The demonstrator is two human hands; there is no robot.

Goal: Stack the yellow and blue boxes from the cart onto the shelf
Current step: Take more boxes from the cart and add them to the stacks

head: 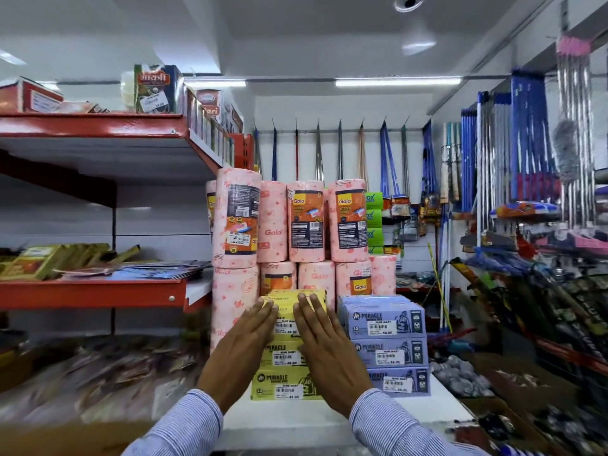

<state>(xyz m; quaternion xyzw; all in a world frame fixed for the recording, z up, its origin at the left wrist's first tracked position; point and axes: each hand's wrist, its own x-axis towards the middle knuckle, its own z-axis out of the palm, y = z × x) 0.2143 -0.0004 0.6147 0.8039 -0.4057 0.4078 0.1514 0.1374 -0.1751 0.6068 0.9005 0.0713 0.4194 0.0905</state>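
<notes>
1. Standing across the left side is a red shelf (98, 292) rack with two tiers that carry packets and cartons, blurred at the edges.
2. Stacked at the middle back are pink Gala towel rolls (307, 222), upright in two layers on a white shelf (329, 419) surface.
3. In front of the rolls, a stack of yellow boxes (286, 385) sits on that white surface, four layers showing. Each box lies flat with its long axis running left to right and its labelled face toward the camera.
4. Just right of it, touching or nearly so, is a stack of blue boxes (391, 353), three high, lying the same way with labels facing forward.
5. The left hand (245, 350) reaches forward from a striped sleeve, palm flat against the front of the yellow stack, fingers straight and together, tips at the top box.
6. The right hand (324, 352) mirrors it, flat and unclenched on the stack's right part, fingers pointing up and away. Neither hand grips anything; both press.
</notes>
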